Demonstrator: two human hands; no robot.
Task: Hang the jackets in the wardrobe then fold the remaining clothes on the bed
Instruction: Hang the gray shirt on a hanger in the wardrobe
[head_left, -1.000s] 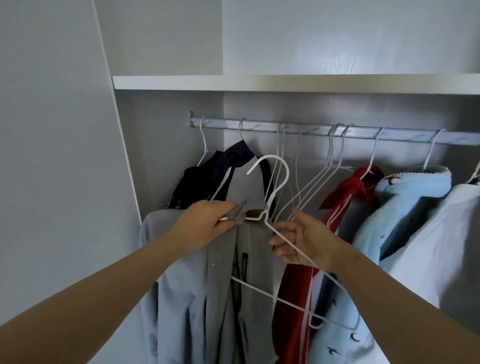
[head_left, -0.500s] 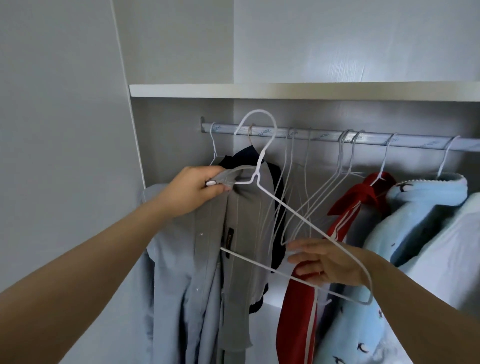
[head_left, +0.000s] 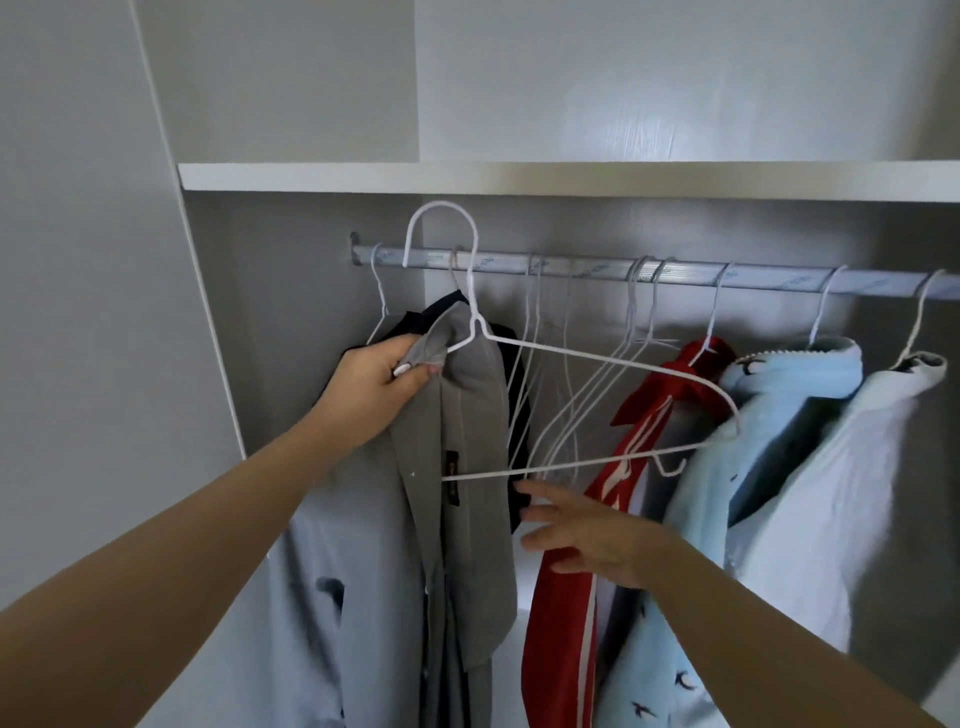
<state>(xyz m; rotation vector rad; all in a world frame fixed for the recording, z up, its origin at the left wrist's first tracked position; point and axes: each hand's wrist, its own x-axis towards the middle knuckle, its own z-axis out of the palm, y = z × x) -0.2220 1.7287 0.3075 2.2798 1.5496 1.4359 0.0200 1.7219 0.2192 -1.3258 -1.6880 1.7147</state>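
Gripping the collar of the jacket, the left hand is sitting left of centre in the frame. Its fingers and thumb are curling tight round the grey cloth where it is meeting the hanger. The jacket is hanging from that hand down through the lower middle of the frame, inside the wardrobe and in front of a dark garment. Pale blue cloth is falling beneath the left forearm at lower left; whether it is part of the same jacket I cannot tell.

The white hanger is tilting. Its hook is rising above the rail at upper centre, with the hook's tip level with the rail and its right shoulder reaching toward the blue jacket.

The right hand is hovering just below the hanger's bottom bar, right of centre, fingers spread and straight, gripping nothing. Whether a fingertip is touching the bar is unclear.

Spare hangers are hanging on the rail between the dark garment and a red jacket. A pale jacket is hanging at far right. A shelf is running across above the rail.
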